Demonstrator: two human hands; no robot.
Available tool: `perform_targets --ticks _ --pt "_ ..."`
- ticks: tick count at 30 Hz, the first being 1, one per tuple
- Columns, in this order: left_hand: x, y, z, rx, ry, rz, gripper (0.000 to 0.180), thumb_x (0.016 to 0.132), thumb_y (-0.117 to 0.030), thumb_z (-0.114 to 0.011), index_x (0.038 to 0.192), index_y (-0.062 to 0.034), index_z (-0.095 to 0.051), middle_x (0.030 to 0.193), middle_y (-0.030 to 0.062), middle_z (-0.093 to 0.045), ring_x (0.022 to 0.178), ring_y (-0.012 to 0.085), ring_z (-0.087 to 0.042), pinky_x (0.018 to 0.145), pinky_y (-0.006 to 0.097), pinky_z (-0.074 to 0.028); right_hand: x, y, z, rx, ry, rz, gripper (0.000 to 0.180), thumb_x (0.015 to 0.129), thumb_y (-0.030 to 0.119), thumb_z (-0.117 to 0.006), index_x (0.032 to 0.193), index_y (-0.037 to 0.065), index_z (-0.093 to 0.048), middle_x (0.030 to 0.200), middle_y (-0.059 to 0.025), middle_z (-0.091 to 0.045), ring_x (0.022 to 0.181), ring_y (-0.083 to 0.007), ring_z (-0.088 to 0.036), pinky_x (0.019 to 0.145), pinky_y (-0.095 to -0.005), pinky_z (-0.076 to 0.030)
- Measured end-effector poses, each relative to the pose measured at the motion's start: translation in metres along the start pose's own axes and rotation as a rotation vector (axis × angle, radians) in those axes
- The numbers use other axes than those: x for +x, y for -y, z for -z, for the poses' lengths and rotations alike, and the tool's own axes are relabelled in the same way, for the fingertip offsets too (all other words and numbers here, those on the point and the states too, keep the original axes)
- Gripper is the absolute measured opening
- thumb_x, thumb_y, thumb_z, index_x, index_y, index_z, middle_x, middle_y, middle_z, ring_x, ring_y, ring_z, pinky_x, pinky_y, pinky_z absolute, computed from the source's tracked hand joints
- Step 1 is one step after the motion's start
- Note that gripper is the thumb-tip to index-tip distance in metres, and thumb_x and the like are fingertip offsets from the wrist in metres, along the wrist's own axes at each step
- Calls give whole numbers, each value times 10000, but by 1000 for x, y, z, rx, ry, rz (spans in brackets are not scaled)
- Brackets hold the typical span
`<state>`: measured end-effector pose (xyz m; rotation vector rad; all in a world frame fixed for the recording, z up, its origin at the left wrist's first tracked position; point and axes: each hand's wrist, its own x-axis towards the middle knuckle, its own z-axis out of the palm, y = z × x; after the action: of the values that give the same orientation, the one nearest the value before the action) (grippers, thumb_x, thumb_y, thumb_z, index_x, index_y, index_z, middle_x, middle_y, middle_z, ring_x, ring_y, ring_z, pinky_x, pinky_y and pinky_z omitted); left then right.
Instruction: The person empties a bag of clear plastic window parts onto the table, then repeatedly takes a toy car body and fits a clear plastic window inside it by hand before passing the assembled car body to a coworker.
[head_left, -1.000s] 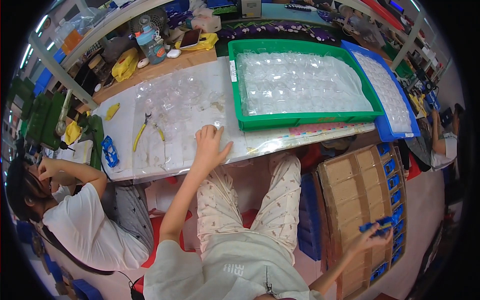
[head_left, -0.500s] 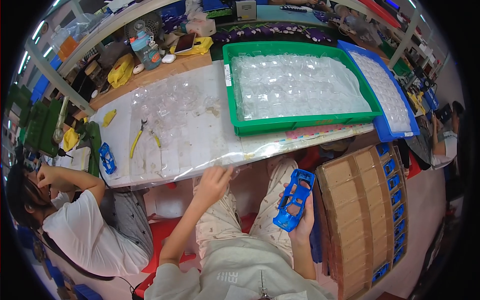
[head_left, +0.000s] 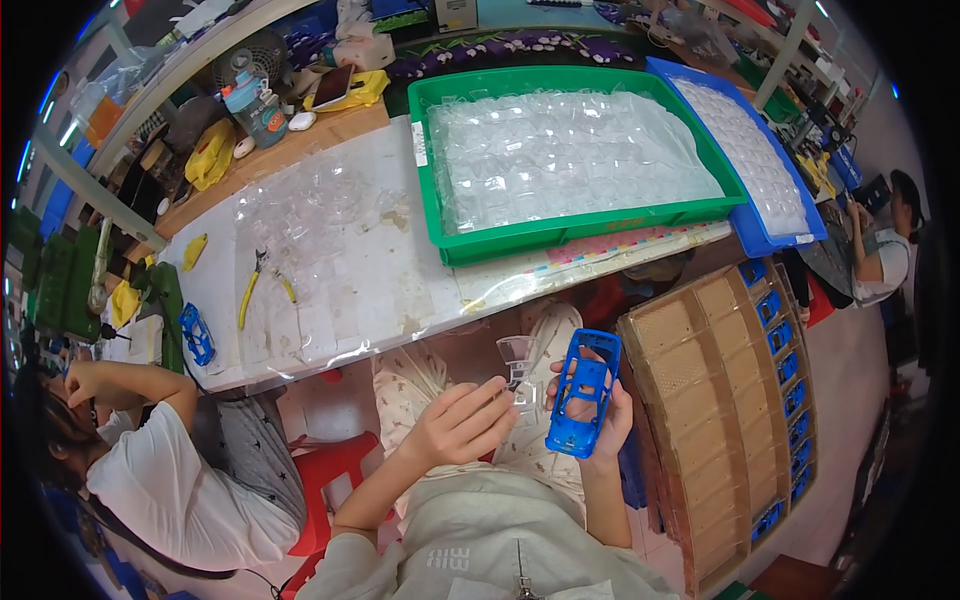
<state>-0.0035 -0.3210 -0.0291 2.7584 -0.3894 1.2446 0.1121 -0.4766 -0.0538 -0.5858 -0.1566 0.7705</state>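
Gripped in your right hand (head_left: 598, 420) is a blue toy car body (head_left: 582, 392), held upright over your lap, fingers wrapped around its lower half. Your left hand (head_left: 462, 425) pinches a small clear plastic insert (head_left: 518, 372) between thumb and fingertips, just beside the car body's left edge; whether the two parts touch cannot be determined.

Head view, compared with half a second ago: your left hand now carries the clear insert and has closed in on the car body, where before it hung apart near the table edge. The car body sits at nearly the same spot above your knees.

Ahead of you, the worktable (head_left: 340, 290) under clear film carries yellow-handled pliers (head_left: 252, 290) and loose clear parts. A green tray (head_left: 560, 225) of clear blister pieces stands on the right of it, touching a blue tray (head_left: 760, 235). A cardboard box (head_left: 700, 400) with blue car bodies in its cells stands at your right. A co-worker in a white shirt (head_left: 170, 480) sits at your left.
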Motion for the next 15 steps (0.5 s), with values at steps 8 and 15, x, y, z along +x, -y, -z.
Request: perform_targets --ticks 8,15 --pt "12 -17 -10 -99 -56 -60 150 738 -94 -621 888 -95 -614 943 37 -647 925 208 -617 726 282 -463 4 1 -4 -14 -81 -59 558 868 420 -396 1255 20 -358 1100 -246 -512 842 -284 -578 701 -373 -503" --pt "14 -28 -10 -273 -21 -137 87 755 -76 -611 842 -78 -611 941 53 -627 968 201 -598 763 286 -485 8 4 -11 -26 30 -62 577 863 421 -395 1269 15 -341 1094 -249 -508 822 -281 -578 684 -373 -505"
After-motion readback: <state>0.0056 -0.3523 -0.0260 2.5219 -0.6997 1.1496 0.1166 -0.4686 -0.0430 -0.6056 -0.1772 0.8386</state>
